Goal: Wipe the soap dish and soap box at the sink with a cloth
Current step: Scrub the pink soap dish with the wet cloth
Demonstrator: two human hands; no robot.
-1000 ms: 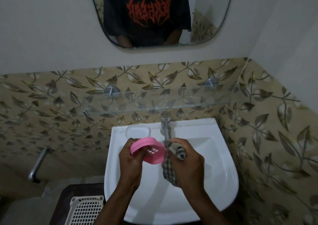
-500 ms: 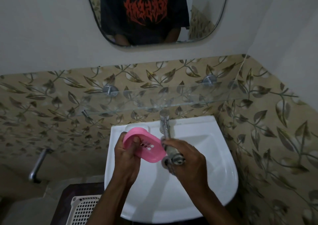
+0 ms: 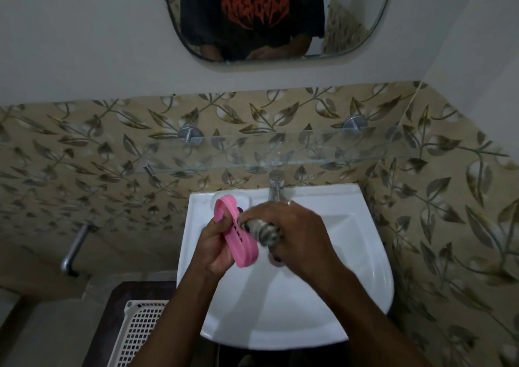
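Left hand: I see my left hand (image 3: 216, 244) over the far-left part of the basin, fingers curled round the lower edge of the pink soap dish (image 3: 238, 236) in a firm grasp.
Pink soap dish: it is lifted clear of the sink, tipped up on its long edge, with its slotted face turned to the right, toward the cloth. Its far end stands in front of the sink's far-left ledge.
Right hand: my right hand (image 3: 299, 233) is closed tightly round a bunched checked cloth (image 3: 265, 230), knuckles up, just right of the dish.
Checked cloth: the wad pokes out of my fist and touches the slotted face of the dish. The hand is motion-blurred, so I cannot tell how hard it presses.
Sink: the white sink (image 3: 309, 296) lies under both hands, its drain just showing below the cloth.
Tap: a chrome tap (image 3: 276, 187) stands at the far rim, just beyond my right hand.
White holder: a pale rounded holder (image 3: 245, 196) sits on the far-left ledge, mostly hidden by the dish. I cannot tell whether it is loose or moulded in.
Wall: a glass shelf (image 3: 280, 153) crosses the leaf-patterned tiles (image 3: 449, 226), with a mirror (image 3: 351, 15) above it.
Near left: a white lattice basket (image 3: 140, 330) sits below the sink's level.
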